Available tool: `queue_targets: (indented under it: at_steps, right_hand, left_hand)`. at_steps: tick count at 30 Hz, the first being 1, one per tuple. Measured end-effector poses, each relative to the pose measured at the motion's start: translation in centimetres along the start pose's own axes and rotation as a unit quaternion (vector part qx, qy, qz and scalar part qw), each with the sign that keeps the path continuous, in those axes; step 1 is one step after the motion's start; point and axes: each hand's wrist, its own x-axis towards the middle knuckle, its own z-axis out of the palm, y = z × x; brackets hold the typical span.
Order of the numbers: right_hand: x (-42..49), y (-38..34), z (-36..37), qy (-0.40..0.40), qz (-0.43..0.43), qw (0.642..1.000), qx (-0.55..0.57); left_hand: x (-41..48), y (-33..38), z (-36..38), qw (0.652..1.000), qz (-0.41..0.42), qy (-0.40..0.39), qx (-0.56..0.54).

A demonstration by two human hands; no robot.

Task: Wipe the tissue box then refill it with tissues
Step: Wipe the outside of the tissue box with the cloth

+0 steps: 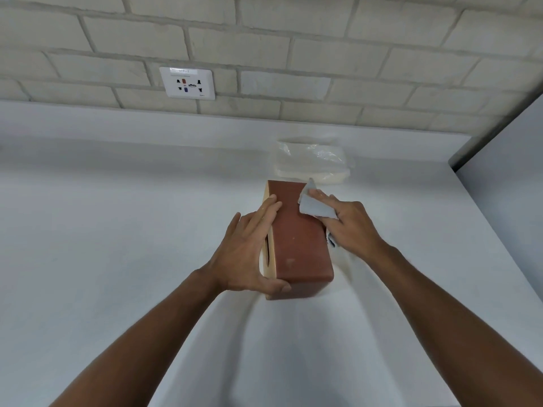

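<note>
On the white counter (117,230) we've got the tissue box (296,239) on its side, slot facing left. Just behind it sits what looks like a wrapped tissue pack (311,163). Our left hand (246,251) grips the box's near end, and our right hand (349,221) pinches a blue cloth (316,208) against its far corner.

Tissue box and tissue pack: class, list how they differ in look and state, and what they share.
The tissue box is reddish-brown with a pale slotted face; the tissue pack is white in clear wrap. The left hand holds the box, the right hand presses a cloth on it; the pack lies untouched. Both are on the white counter.
</note>
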Motion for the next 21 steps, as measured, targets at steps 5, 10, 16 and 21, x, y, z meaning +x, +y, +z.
queue_targets:
  at_steps: [5, 10, 16, 21]
  right_hand:
    - [-4.1, -0.9, 0.1, 0.008, -0.044, 0.999, -0.002]
    - [-9.1, -0.7, 0.0, -0.038, -0.117, 0.992, -0.032]
    - [-7.9, -2.7, 0.2, -0.055, -0.108, 0.992, -0.039]
    - [-8.3, -3.1, 0.2, -0.127, -0.177, 0.974, -0.063]
  left_hand:
    - [0.0, 0.1, 0.6, 0.999, -0.006, 0.019, -0.025]
    - [0.0, 0.0, 1.0, 0.999, 0.0, 0.031, -0.036]
    - [0.2, -0.2, 1.0, 0.999, 0.005, 0.042, -0.022]
    - [0.2, -0.4, 0.8, 0.999, 0.011, 0.039, 0.003]
